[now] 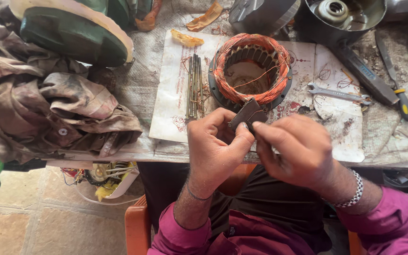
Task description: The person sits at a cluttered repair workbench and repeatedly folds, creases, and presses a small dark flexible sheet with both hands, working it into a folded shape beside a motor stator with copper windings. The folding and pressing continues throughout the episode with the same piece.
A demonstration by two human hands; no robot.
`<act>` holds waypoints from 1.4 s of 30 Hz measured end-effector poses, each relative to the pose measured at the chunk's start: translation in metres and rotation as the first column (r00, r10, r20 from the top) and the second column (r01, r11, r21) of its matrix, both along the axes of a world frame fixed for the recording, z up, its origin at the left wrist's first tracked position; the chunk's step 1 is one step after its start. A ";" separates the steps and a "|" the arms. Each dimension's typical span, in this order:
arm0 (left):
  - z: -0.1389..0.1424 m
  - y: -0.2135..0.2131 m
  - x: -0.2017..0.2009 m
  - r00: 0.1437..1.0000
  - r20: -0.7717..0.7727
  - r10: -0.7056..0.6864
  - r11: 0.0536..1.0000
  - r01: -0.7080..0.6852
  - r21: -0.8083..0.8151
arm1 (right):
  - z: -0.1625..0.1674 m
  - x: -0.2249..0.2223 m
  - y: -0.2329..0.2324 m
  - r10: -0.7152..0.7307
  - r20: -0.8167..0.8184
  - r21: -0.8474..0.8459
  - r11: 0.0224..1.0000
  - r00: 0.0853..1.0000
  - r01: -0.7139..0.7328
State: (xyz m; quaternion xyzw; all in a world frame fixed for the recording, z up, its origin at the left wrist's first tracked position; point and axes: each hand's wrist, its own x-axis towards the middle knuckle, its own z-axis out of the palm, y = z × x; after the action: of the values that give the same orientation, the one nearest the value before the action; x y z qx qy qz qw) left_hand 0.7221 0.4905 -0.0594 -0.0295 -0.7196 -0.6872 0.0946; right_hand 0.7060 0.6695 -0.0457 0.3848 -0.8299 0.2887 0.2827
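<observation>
A round motor stator wound with copper-orange wire lies on a stained white paper sheet on the workbench. My left hand and my right hand meet just in front of it. Together they pinch a small flat dark grey piece, thumbs and forefingers on its lower edge. The piece rests against the stator's near rim. A thin wire strand crosses the stator's hollow centre.
A bundle of thin metal rods lies left of the stator. A spanner, a yellow-tipped screwdriver and a dark flat tool lie to the right. Dirty rags cover the left; a metal motor housing sits behind.
</observation>
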 end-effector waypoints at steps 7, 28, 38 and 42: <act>0.000 0.000 0.000 1.000 -0.004 0.005 1.000 -0.005 -0.012 | 0.000 -0.002 0.000 0.065 -0.012 0.029 0.997 0.998 -0.065; -0.001 0.000 0.000 1.000 0.003 -0.014 1.000 0.014 0.024 | 0.000 0.001 0.000 -0.053 0.011 -0.031 0.998 0.999 0.053; 0.000 -0.001 0.001 0.999 0.011 -0.043 0.996 0.042 0.079 | 0.001 0.001 0.000 -0.014 0.007 -0.023 1.000 1.000 0.014; -0.001 -0.001 0.000 1.000 0.011 -0.024 0.999 0.024 0.025 | 0.001 0.001 0.000 -0.033 0.005 -0.037 0.999 0.999 0.033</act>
State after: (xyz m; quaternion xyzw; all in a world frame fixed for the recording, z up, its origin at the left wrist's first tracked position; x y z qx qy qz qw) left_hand 0.7219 0.4896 -0.0603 -0.0331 -0.7111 -0.6974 0.0827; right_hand 0.7075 0.6693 -0.0442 0.3652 -0.8312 0.3002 0.2925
